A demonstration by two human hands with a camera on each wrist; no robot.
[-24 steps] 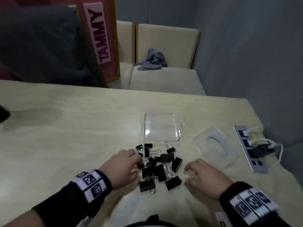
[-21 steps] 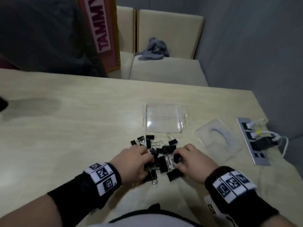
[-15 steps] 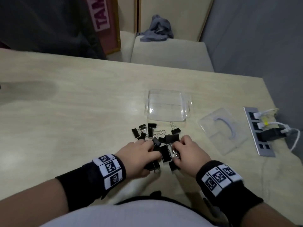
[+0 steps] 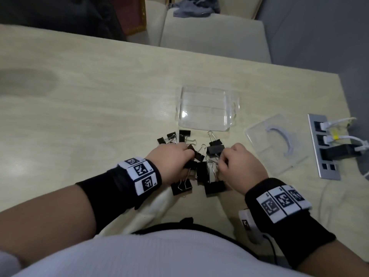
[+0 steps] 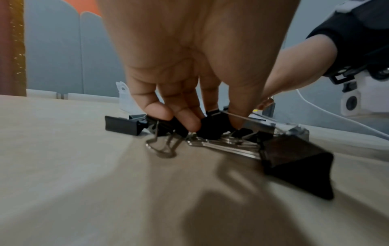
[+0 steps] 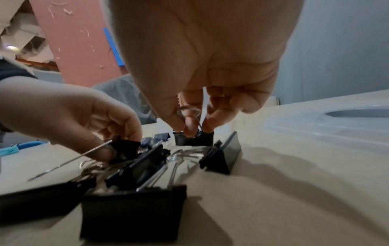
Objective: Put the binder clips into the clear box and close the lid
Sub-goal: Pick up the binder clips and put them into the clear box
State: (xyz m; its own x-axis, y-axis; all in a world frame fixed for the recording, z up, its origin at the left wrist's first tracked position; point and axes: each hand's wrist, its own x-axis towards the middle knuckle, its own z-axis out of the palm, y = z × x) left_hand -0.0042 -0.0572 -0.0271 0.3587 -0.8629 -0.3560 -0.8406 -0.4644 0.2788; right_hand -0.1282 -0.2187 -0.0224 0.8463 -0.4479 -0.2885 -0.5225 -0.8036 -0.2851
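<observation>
Several black binder clips (image 4: 201, 168) lie in a loose pile near the table's front edge. My left hand (image 4: 175, 160) sits on the pile's left side, and its fingertips (image 5: 189, 123) pinch a binder clip (image 5: 212, 128). On the right side, my right hand (image 4: 237, 162) pinches another binder clip (image 6: 193, 139) by its wire handles. Just beyond the pile stands the clear box (image 4: 207, 108), open and empty. Its clear lid (image 4: 277, 142) lies flat on the table to the right of the box.
A grey power strip (image 4: 323, 148) with white and black plugs runs along the table's right edge. Beige chairs (image 4: 213, 35) with a grey cloth (image 4: 191, 9) stand behind the table. A dark bag (image 4: 60, 15) sits at the far left.
My right hand moved left onto the pile and closed its fingers on a clip. The left hand curled tighter on its clip. The head view tilted downward.
</observation>
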